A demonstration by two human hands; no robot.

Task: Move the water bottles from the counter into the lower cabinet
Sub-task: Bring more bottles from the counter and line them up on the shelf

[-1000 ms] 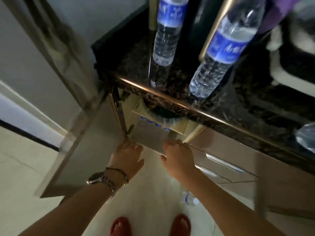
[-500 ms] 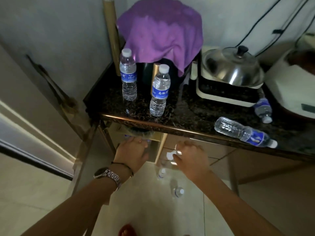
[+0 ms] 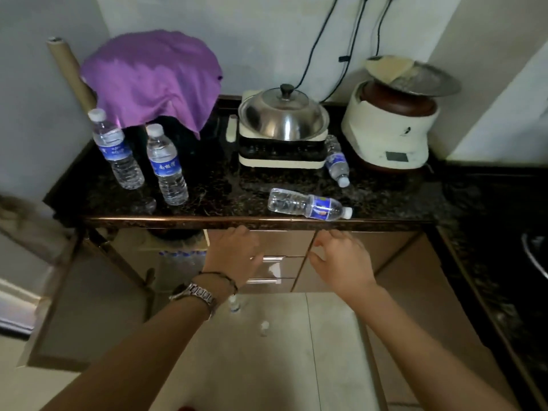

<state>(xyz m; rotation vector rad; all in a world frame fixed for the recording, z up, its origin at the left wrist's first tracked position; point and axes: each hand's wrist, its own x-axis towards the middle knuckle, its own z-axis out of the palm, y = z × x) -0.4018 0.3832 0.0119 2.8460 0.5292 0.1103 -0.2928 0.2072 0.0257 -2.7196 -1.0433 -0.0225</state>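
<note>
Cabinet [image 3: 178, 262] interior dim, bottles inside blurred

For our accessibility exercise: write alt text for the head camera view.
Two empty hands, left hand and right hand, reach out below a dark counter holding four water bottles: two upright bottles and two lying bottles. An open lower cabinet sits at left.
</note>
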